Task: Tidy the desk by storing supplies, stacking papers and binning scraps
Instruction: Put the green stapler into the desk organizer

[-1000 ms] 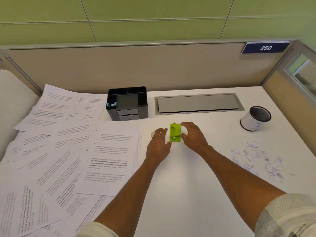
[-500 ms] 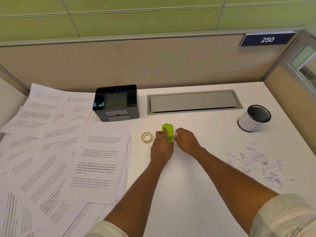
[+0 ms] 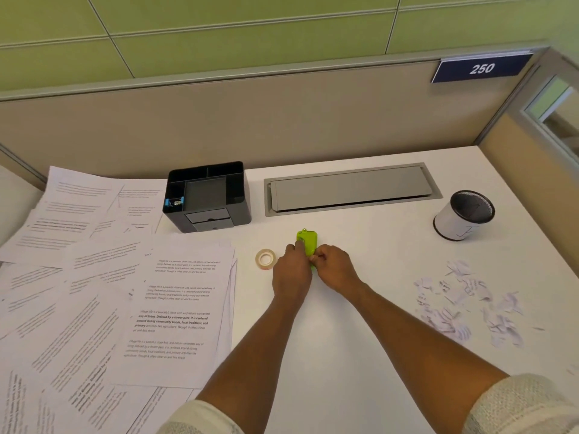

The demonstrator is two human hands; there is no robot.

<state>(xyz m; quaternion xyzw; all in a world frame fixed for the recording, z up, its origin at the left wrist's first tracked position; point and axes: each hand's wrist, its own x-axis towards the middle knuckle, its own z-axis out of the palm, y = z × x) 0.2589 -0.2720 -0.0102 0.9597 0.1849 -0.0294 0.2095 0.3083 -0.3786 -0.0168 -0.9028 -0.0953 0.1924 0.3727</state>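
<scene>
A small lime-green plastic object (image 3: 308, 241), maybe a stapler or tape cutter, lies mid-desk. My left hand (image 3: 291, 272) grips its left side with curled fingers. My right hand (image 3: 335, 267) pinches its near end from the right. A roll of clear tape (image 3: 265, 259) lies flat just left of my left hand. A black desk organiser (image 3: 208, 195) stands behind, with something small and blue in its left compartment. Printed sheets (image 3: 94, 292) are spread loosely over the desk's left half. Torn paper scraps (image 3: 463, 305) lie scattered at the right.
A mesh cup with a white wrap (image 3: 463, 216) stands at the far right. A grey cable hatch (image 3: 351, 189) is set into the desk behind the hands. A beige partition runs along the back and right edges.
Both hands have closed in on the green object, from flanking it with spread fingers to holding it. The tape roll, hidden at first behind my left hand, now shows.
</scene>
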